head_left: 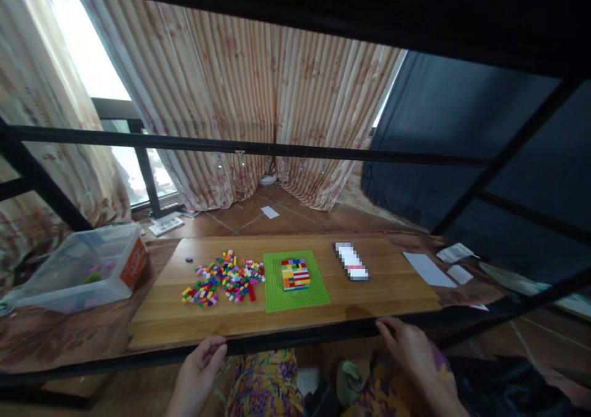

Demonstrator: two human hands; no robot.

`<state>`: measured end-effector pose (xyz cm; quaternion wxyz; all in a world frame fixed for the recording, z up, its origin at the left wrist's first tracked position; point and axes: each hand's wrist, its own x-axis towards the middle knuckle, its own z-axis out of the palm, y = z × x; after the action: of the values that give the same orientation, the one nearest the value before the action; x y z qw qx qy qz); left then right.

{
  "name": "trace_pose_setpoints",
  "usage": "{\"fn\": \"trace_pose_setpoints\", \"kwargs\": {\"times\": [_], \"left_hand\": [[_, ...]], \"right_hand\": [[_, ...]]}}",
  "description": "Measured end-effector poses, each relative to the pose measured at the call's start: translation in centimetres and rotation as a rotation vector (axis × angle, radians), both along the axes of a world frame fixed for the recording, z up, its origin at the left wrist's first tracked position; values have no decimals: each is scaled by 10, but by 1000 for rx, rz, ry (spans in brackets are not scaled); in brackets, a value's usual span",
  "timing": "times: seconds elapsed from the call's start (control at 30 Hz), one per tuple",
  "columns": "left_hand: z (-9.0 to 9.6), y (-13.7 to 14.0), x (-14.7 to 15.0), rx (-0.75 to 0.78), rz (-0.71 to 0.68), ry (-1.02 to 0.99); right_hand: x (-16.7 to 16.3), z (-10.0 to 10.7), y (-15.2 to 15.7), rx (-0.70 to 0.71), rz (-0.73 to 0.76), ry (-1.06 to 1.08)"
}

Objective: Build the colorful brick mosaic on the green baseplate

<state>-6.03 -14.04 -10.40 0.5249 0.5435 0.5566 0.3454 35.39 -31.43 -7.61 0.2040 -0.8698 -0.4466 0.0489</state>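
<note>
A long wooden board [286,318] lies flat, with the left hand [201,364] and right hand [410,349] resting on its near edge (fingers loosely curled, well apart), gripping nothing else.

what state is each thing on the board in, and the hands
left hand: open, fingers curled on the near edge of the wooden board
right hand: open, resting on the board's near edge
green baseplate: flat, partly built over
brick block: stacked on the baseplate
loose bricks: scattered left of the baseplate
plastic bin: lidless, nearly emptied
</note>
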Motion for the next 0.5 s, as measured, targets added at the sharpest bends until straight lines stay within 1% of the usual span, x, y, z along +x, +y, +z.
{"fn": "trace_pose_setpoints", "kwargs": {"times": [0.07, 0.13, 0.2, 0.27, 0.3, 0.33, 0.37, 0.4, 0.43, 0.5], "left_hand": [[7, -5, 7, 44, -21, 20], [22, -18, 28, 144, -109, 36], [44, -39, 60, 295, -287, 42], [65, -64, 99, 491, -560, 17], [72, -77, 118, 598, -680, -2], [75, -89, 135, 687, -745, 3], [75, -102, 150, 745, -756, 34], [70, -113, 163, 782, -772, 67], [62, -125, 174, 806, -784, 90], [40, -145, 191, 856, -803, 116]], "right_hand": [[-24, -4, 16, 98, 34, 199], [-53, -4, 36, 216, 66, 495], [-86, 0, 58, 280, 97, 812], [-118, 6, 80, 327, 79, 1151], [-131, 9, 89, 334, 52, 1300], [-142, 11, 97, 281, 15, 1441], [-150, 13, 104, 251, -20, 1563], [-156, 15, 109, 268, -47, 1668], [-159, 15, 113, 272, -90, 1746], [-162, 15, 117, 303, -170, 1828]]}}
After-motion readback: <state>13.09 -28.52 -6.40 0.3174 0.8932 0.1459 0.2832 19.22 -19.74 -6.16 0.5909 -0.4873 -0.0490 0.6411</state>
